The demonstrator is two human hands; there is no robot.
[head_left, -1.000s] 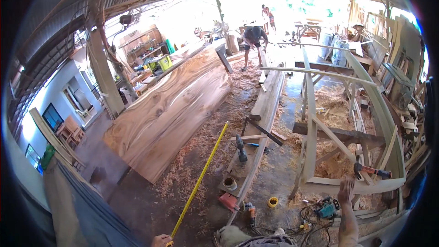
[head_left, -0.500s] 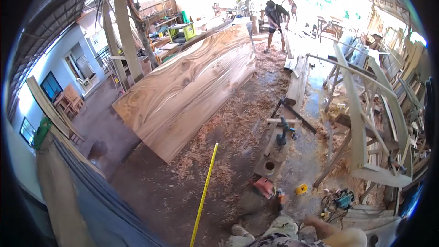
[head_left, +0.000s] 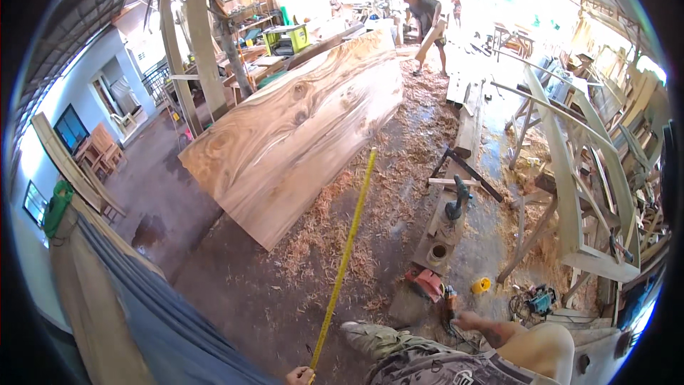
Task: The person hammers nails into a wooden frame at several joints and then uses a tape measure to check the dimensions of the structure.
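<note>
At the bottom edge my left hand point(head_left: 300, 375) is closed around the lower end of a yellow tape measure point(head_left: 345, 257). The blade sticks out away from me over the shavings, its free tip short of a large wood slab point(head_left: 306, 128) with swirling grain. What else the left fingers hold is cut off by the frame. My right hand point(head_left: 467, 321) hangs low on the right, bare arm bent; its fingers are too small to read. Beside it, apparently on the floor, is an orange and black power tool point(head_left: 450, 301).
A red tool point(head_left: 427, 284), a yellow round object point(head_left: 481, 285) and a teal power tool point(head_left: 541, 301) lie about. A long plank point(head_left: 436, 235) carries a dark drill point(head_left: 457, 199). Wooden frames point(head_left: 563, 192) stand right; a blue-grey cover point(head_left: 149, 292) lies left. A co-worker point(head_left: 426, 25) handles a board beyond.
My left hand has come into view with the tape measure, whose tip has moved farther away and to the right. The co-worker has bent over and tilted the board. The whole view has shifted slightly.
</note>
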